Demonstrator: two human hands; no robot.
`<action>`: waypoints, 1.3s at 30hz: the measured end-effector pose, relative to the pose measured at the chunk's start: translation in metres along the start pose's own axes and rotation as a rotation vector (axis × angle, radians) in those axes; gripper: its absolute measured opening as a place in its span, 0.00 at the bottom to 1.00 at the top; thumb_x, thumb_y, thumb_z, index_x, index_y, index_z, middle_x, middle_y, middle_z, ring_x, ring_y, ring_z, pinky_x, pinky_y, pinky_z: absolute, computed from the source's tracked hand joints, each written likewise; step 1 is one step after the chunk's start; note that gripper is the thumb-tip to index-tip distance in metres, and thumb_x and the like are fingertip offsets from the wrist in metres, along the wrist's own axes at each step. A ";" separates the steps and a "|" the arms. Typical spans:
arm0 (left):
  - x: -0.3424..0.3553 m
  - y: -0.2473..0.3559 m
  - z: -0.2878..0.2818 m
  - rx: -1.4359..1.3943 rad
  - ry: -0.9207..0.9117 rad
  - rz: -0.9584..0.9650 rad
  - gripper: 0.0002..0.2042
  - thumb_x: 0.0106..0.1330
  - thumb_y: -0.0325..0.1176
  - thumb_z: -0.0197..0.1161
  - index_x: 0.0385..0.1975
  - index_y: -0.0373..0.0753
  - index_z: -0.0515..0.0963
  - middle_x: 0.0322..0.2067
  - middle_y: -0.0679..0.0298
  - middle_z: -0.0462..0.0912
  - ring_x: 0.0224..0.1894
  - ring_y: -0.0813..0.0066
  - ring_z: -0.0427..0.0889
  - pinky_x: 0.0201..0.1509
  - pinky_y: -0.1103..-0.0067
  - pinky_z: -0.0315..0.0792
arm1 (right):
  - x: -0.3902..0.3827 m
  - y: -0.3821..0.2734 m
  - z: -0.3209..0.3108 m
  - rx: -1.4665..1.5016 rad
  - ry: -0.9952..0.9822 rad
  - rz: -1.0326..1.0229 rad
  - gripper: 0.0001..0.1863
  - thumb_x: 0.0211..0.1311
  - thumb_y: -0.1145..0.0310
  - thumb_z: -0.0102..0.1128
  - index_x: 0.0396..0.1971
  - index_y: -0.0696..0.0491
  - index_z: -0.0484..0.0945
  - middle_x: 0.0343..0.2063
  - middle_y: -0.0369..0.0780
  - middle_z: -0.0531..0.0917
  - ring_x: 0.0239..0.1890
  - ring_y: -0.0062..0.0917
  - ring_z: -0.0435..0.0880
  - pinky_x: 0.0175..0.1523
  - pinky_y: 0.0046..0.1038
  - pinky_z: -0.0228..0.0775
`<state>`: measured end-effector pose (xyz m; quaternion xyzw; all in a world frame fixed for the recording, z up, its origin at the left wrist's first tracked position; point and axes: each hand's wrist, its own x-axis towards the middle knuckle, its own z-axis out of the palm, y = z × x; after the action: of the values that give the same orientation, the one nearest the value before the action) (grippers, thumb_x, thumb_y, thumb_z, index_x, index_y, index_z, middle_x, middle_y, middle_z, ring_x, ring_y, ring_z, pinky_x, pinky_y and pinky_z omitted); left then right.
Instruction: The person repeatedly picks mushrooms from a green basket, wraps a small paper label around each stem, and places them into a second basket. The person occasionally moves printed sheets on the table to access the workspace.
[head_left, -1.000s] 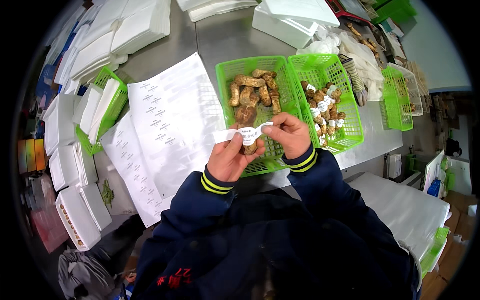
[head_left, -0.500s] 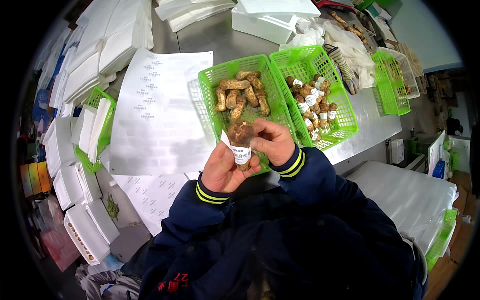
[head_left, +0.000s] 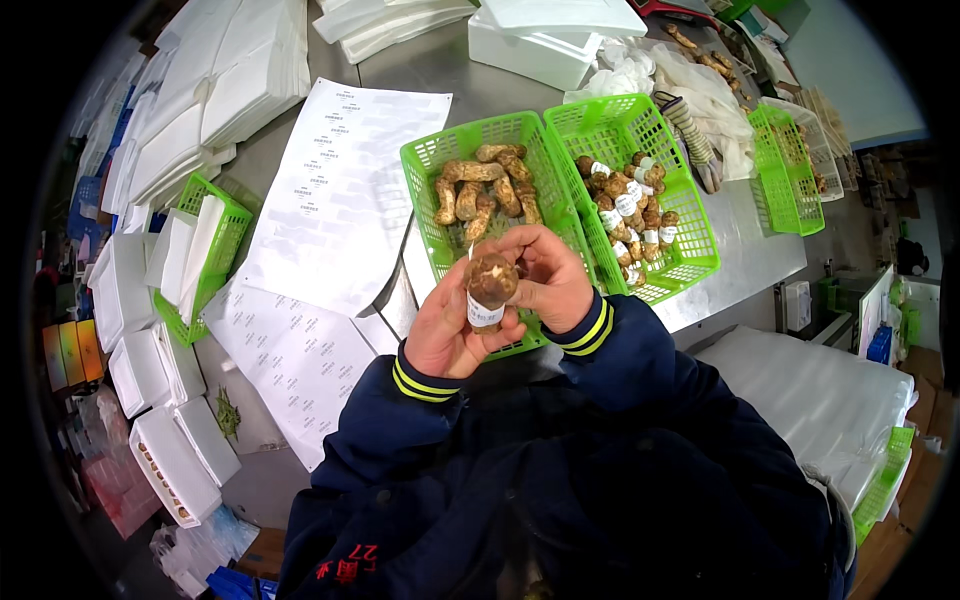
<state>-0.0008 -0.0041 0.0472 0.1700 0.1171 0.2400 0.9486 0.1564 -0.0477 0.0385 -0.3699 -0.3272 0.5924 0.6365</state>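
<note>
A brown-capped mushroom with a white paper label around its stem is held before my body. My left hand grips it from the left, the thumb beside the cap. From the right, my right hand pinches at the label and mushroom with thumb and fingers. Just beyond my hands, a green basket holds several unlabelled mushrooms. In a second green basket to its right lie several mushrooms banded with white labels.
Printed label sheets lie on the metal table at left, overlapping. White foam boxes stand at the back, others along the left. A striped glove and crumpled plastic lie right of the baskets. Another green basket is farther right.
The label's loose end has been drawn around the mushroom stem, and the mushroom is tilted so its cap faces up more. The top label sheet has shifted and turned.
</note>
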 end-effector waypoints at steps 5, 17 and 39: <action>-0.001 0.003 0.002 0.003 0.011 -0.011 0.30 0.63 0.44 0.51 0.59 0.34 0.51 0.44 0.58 0.71 0.42 0.67 0.76 0.51 0.68 0.72 | 0.005 0.007 -0.006 -0.008 0.030 0.060 0.30 0.44 0.75 0.67 0.48 0.54 0.63 0.37 0.36 0.74 0.40 0.18 0.70 0.46 0.22 0.64; 0.029 0.003 -0.010 -0.055 0.233 0.283 0.12 0.67 0.34 0.48 0.42 0.32 0.66 0.38 0.57 0.73 0.42 0.70 0.74 0.49 0.74 0.70 | 0.006 0.002 0.017 -0.957 0.277 -0.349 0.14 0.48 0.72 0.62 0.36 0.59 0.72 0.34 0.42 0.75 0.36 0.28 0.74 0.40 0.26 0.66; 0.009 0.039 -0.037 0.405 0.359 0.231 0.18 0.53 0.22 0.62 0.43 0.33 0.67 0.30 0.67 0.73 0.34 0.83 0.72 0.40 0.86 0.67 | 0.008 0.018 0.015 -0.205 -0.090 0.256 0.14 0.57 0.73 0.55 0.42 0.63 0.72 0.34 0.37 0.76 0.35 0.15 0.73 0.41 0.18 0.65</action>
<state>-0.0205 0.0431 0.0268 0.3230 0.3082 0.3446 0.8258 0.1349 -0.0381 0.0309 -0.4447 -0.3640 0.6483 0.4995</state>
